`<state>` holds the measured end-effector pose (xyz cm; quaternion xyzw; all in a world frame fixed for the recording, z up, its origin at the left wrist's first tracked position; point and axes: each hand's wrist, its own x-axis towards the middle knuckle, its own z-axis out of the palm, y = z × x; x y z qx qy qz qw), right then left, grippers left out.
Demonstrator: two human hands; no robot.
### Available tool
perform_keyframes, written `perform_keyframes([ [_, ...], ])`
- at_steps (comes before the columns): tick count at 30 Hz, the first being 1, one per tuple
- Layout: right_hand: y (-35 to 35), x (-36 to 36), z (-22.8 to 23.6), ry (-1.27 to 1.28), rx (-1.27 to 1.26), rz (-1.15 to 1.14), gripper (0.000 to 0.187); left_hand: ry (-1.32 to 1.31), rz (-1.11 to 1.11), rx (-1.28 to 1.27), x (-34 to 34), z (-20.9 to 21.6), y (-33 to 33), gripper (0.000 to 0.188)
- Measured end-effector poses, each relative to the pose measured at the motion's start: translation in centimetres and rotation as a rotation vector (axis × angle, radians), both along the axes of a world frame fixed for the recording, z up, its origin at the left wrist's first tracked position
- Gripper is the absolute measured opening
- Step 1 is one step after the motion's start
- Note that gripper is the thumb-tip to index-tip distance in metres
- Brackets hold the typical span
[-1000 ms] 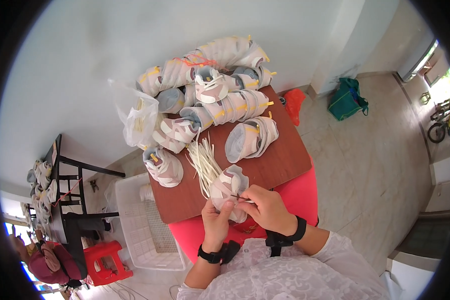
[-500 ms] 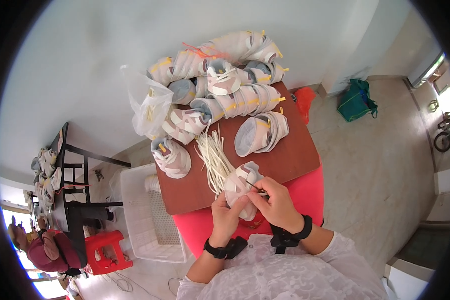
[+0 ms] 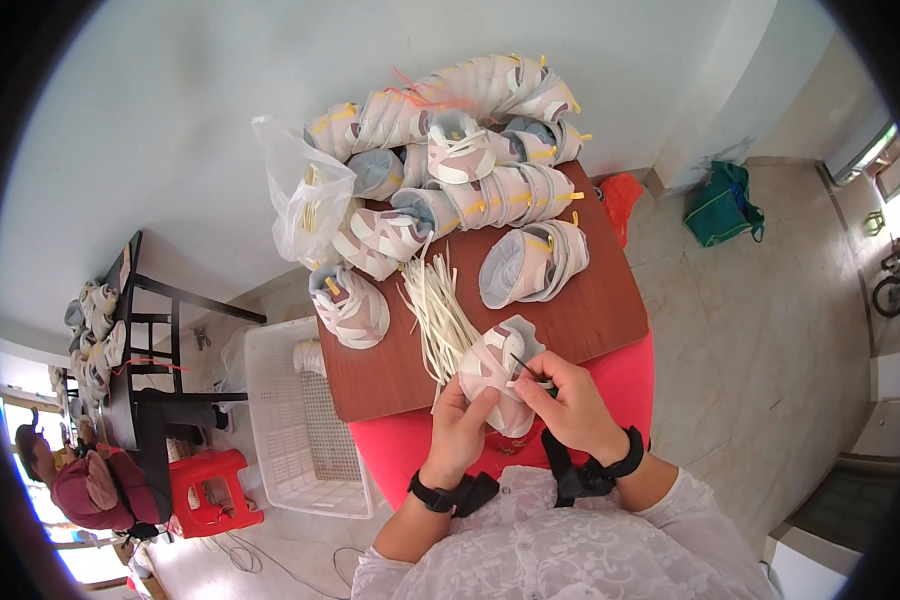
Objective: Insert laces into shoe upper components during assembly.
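Note:
A pale pink and white shoe upper (image 3: pixel 487 366) is held over the near edge of the brown table. My left hand (image 3: pixel 460 425) grips its left side, thumb on top and fingers underneath. In my right hand (image 3: pixel 570 405) is a thin dark pointed tool (image 3: pixel 521 363), its tip against the upper's lace area; the handle is mostly hidden by my fingers. Just beyond the upper lies a bundle of cream shoelaces (image 3: pixel 437 315). One upper (image 3: pixel 350 308) sits left of the laces, and nested uppers (image 3: pixel 535 263) stand to the right.
Rows of stacked uppers (image 3: pixel 490 200) fill the far part of the table (image 3: pixel 610 300), beside a clear plastic bag (image 3: pixel 305 195). A white crate (image 3: pixel 270 420) and red stool (image 3: pixel 210 490) stand left. Another person (image 3: pixel 100 485) sits at far left. A green bag (image 3: pixel 720 205) lies right.
The upper and both hands have shifted slightly right in the picture, as has the whole scene. The tool tip now points more steeply at the lace area.

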<state>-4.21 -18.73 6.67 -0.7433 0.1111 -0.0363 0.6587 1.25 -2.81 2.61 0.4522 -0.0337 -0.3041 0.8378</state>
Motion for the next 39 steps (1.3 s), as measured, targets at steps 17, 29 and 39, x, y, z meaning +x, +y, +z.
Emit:
perform_keyframes([
  [17, 1.9, 0.4, -0.8, -0.196, -0.262, -0.174, 0.015, -0.015, 0.055, -0.03, -0.6, -0.4, -0.7, 0.038],
  [29, 2.1, 0.1, -1.5, -0.242, -0.386, -0.197, 0.011, -0.231, 0.081, 0.343, -0.2, 1.4, -0.6, 0.025],
  [39, 1.6, 0.8, 0.0, -0.316, -0.359, -0.255, 0.014, -0.332, 0.18, 0.423, -0.3, 0.7, -0.2, 0.026],
])
